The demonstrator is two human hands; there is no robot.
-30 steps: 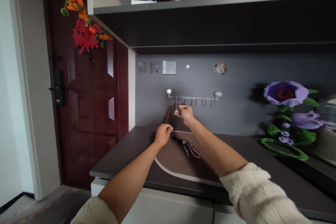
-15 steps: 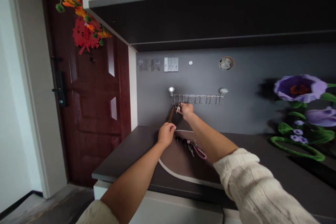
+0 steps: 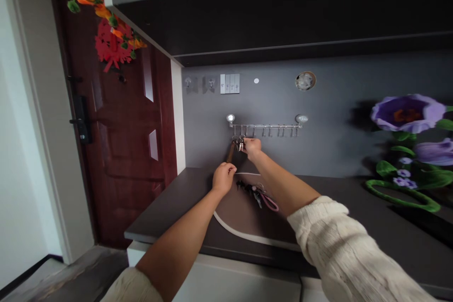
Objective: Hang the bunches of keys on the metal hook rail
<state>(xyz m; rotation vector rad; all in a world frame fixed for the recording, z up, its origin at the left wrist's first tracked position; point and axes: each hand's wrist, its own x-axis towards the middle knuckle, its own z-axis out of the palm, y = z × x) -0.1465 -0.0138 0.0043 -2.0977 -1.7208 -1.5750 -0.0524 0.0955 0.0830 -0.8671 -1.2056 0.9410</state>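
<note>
My right hand [image 3: 252, 147] is raised to the left end of a metal hook rail [image 3: 265, 126] on the grey wall, its fingers pinched on a bunch of keys [image 3: 239, 142] with a brown strap [image 3: 230, 152] hanging below. My left hand [image 3: 223, 177] is closed loosely just under that strap, above the dark countertop [image 3: 170, 207]; whether it holds the strap end is unclear. A second bunch of keys with a pink loop [image 3: 261, 196] lies in a brown tray [image 3: 240, 217] below both hands.
A dark red door [image 3: 116, 141] with a black handle stands at left, with orange and red paper flowers [image 3: 106, 23] above. A dark shelf [image 3: 283, 4] overhangs the wall. Light switches [image 3: 230, 83] sit above the rail. Purple craft flowers [image 3: 406, 141] stand at right.
My view has tilted down slightly. My right hand has kept the keys at the rail's left hooks and my left hand rose a little toward the strap.
</note>
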